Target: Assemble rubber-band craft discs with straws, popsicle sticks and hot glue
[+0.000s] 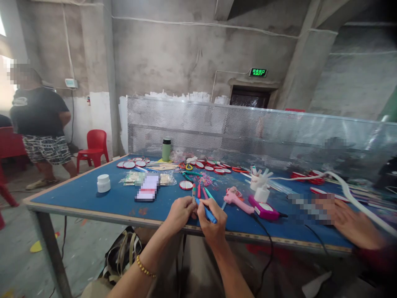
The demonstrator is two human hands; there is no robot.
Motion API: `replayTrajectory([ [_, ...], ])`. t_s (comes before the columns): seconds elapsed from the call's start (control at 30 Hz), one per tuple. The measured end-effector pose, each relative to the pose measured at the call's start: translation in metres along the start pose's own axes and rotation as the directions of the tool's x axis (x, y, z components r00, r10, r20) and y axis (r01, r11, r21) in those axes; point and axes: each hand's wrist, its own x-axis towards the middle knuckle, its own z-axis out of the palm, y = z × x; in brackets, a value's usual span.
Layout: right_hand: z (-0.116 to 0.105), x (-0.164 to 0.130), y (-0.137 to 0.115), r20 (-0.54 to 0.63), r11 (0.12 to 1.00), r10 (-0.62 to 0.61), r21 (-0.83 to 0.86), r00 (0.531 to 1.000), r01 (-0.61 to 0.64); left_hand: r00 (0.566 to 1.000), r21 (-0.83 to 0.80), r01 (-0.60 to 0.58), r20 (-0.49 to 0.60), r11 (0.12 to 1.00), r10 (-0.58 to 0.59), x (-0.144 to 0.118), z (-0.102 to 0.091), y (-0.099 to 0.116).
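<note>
My left hand (179,213) and my right hand (211,223) meet near the front edge of the blue table (93,198). My right hand grips a blue stick (207,212). My left hand pinches the stick's near end with its fingertips. Just beyond the hands lie several coloured sticks (201,191), red, pink and teal. A pink glue gun (237,199) lies to the right of my hands, with a magenta device (263,208) and its black cable beside it.
Red-rimmed round discs (133,164), a green flask (166,150), a white jar (103,183), scissors (186,166) and a cup of sticks (259,180) are on the table. Another person's hand (350,221) rests at right. A person (40,128) stands at left by a red chair (93,149).
</note>
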Motion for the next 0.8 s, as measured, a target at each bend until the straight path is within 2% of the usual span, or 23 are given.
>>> replayTrajectory([
  [0.8, 0.0008, 0.0006, 0.0005, -0.002, 1.0, -0.014, 0.01, 1.0, 0.014, 1.0, 0.043, 0.0, -0.001, 0.999, 0.0, 0.0006, 0.0, -0.0006],
])
